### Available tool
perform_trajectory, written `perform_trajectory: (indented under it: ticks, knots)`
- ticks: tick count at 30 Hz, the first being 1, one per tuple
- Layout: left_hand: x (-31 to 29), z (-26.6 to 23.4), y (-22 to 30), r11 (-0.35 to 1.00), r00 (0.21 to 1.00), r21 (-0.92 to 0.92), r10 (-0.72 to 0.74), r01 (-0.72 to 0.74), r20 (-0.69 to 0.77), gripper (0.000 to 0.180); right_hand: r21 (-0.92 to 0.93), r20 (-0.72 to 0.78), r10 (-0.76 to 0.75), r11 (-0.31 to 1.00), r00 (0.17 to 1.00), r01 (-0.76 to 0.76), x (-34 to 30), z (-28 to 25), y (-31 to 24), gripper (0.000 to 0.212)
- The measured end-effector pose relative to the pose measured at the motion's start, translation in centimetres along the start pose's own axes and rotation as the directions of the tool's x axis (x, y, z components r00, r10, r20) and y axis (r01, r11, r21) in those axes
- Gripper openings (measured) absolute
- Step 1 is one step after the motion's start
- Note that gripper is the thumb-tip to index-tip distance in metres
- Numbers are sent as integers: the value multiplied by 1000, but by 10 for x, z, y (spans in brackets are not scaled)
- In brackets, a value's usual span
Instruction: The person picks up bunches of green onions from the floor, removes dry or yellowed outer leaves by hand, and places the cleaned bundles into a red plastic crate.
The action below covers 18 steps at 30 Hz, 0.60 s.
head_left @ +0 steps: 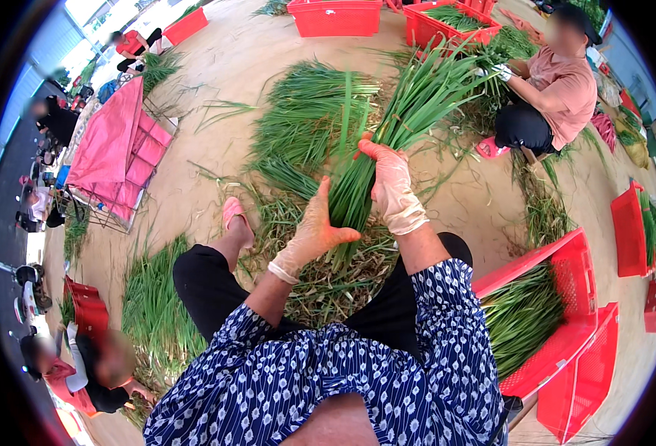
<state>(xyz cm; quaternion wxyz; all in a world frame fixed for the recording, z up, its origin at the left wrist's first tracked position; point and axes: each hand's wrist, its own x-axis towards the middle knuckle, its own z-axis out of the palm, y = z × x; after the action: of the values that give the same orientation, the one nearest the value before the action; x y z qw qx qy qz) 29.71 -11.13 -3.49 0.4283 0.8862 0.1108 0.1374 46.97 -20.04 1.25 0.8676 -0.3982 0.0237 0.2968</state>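
- Patterned shirt [306, 364], bottom centre.
- Right hand [391, 182], centre: fingers closed round the green bundle [413, 115], which slants toward upper right.
- Left hand [314, 229]: thumb and fingers spread at its lower end.
- Red crate [582, 275], lower right.

I observe a tan floor [216, 67] bearing a heap of long green stalks [302, 111] ahead of me, a second heap [157, 297] at my left, loose trimmings [335, 290] below me, a red crate [335, 21] beyond.
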Motion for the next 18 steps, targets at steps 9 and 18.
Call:
perform_trajectory:
  ticks: [9,18]
  knots:
    - [3,-17,-2,394,898,-882,-433,260,71,39,-168,376,183,977,908,-127,-45,13,11,62]
    - [-16,-52,-50,25,875,-982,-459,187,155,37,-672,569,-389,287,724,682,-91,-42,16,52]
